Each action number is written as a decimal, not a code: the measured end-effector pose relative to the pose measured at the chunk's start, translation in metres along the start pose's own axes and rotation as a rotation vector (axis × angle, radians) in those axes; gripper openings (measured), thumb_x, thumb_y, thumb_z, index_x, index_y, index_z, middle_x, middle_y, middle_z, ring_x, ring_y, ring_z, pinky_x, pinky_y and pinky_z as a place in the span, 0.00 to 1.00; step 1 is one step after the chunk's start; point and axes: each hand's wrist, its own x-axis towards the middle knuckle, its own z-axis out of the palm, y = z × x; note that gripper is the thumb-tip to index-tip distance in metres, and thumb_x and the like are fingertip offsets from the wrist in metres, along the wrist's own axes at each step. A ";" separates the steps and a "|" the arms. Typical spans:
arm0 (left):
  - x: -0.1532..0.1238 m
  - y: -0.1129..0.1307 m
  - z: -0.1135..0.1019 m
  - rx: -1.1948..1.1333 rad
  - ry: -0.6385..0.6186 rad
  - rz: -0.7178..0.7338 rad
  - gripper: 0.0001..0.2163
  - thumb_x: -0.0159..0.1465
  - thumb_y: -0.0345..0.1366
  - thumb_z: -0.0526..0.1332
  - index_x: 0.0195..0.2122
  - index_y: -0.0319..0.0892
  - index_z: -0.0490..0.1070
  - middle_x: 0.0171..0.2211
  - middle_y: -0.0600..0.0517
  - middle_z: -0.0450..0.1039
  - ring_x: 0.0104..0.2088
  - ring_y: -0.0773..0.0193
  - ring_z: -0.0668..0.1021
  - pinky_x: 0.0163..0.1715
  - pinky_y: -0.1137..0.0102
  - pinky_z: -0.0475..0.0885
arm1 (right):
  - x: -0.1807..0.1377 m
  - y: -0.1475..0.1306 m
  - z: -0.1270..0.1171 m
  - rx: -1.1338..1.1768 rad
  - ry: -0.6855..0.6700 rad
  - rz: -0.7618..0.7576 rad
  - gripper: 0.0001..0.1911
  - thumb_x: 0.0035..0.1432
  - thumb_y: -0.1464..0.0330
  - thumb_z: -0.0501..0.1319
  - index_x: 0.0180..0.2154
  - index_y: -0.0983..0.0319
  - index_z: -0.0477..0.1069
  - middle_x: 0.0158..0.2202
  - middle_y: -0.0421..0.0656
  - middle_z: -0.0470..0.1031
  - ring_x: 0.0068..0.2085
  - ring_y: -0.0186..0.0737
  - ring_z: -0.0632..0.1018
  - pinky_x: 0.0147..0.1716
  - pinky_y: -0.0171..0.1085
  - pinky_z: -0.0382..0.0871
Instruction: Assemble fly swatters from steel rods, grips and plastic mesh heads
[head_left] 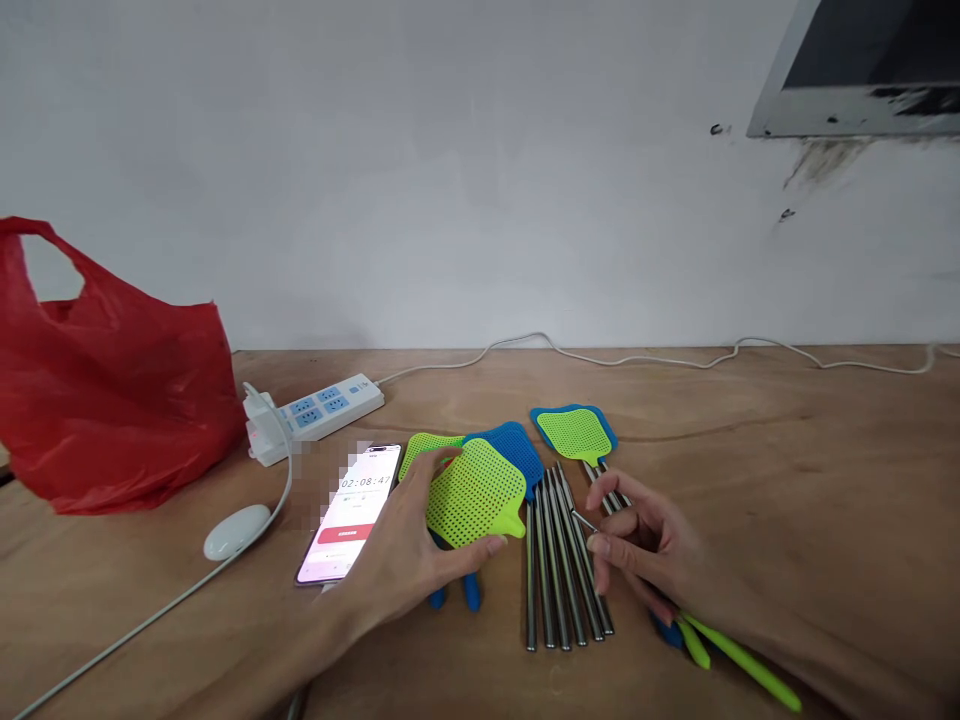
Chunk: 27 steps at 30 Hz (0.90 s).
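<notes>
Left hand (412, 540): nearest the camera, wrapped around the left side of a green swatter head (476, 490), thumb along the near edge, fingers over the far edge. Grip closed on it.
Tabletop (795, 480): brown wood, everything laid out on it against a pale wall.
Right hand (652, 545): across from the left, thumb and forefinger pinched on a thin metal rod (584, 520); only its tip showed, the rest hidden by the fingers.
Metal tubes (557, 570): several, side by side between the two hands, long axes running away from the camera; right hand nearer to them.
Gap: the green head's neck (511, 524) pointed right and slightly toward the camera; the rod's tip pointed left and slightly away. Ends faced each other over the tubes, well apart, not quite in line.
Green head: flat, bright lime, punched with small holes, rounded corners, narrowing to the stubby neck. Could not tell whether it was lifted clear of the pile.
Rear swatter heads (576, 433): green over blue, beyond the right hand.
Blue swatter head (517, 460): just behind the green, partly covered.
Green handles (742, 662): slim, below the right wrist.
Rod tip: silvery, narrow, smallest thing noted.
</notes>
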 end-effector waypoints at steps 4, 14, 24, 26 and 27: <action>-0.001 -0.007 0.005 -0.107 -0.009 -0.038 0.42 0.51 0.58 0.71 0.63 0.50 0.55 0.55 0.44 0.70 0.57 0.41 0.72 0.50 0.47 0.74 | 0.000 -0.001 0.001 -0.013 -0.046 0.041 0.20 0.56 0.55 0.67 0.37 0.60 0.62 0.23 0.39 0.80 0.08 0.24 0.62 0.06 0.24 0.52; -0.001 -0.006 0.008 -0.325 -0.087 -0.018 0.18 0.71 0.48 0.53 0.60 0.50 0.58 0.60 0.49 0.70 0.58 0.55 0.74 0.56 0.61 0.76 | -0.010 0.005 -0.001 -0.012 0.049 -0.014 0.17 0.59 0.56 0.67 0.42 0.63 0.77 0.25 0.41 0.79 0.15 0.27 0.67 0.11 0.29 0.59; -0.006 -0.014 0.014 -0.242 -0.002 0.025 0.20 0.70 0.47 0.56 0.62 0.53 0.59 0.61 0.51 0.67 0.59 0.50 0.72 0.57 0.56 0.75 | -0.004 0.004 -0.001 -0.007 -0.109 0.046 0.20 0.58 0.55 0.66 0.43 0.64 0.80 0.25 0.43 0.79 0.14 0.25 0.65 0.11 0.26 0.56; -0.006 -0.015 0.013 -0.206 0.011 0.028 0.20 0.70 0.48 0.56 0.61 0.53 0.60 0.60 0.51 0.68 0.59 0.49 0.72 0.56 0.55 0.75 | -0.003 0.003 -0.002 -0.012 -0.114 0.069 0.20 0.58 0.54 0.66 0.42 0.65 0.79 0.25 0.44 0.80 0.14 0.25 0.66 0.11 0.26 0.56; -0.006 -0.015 0.013 -0.198 0.017 0.028 0.20 0.70 0.48 0.56 0.61 0.53 0.60 0.60 0.51 0.68 0.59 0.49 0.72 0.56 0.55 0.75 | -0.002 0.003 -0.003 -0.013 -0.117 0.084 0.20 0.58 0.54 0.66 0.42 0.65 0.78 0.26 0.45 0.81 0.14 0.25 0.66 0.11 0.26 0.57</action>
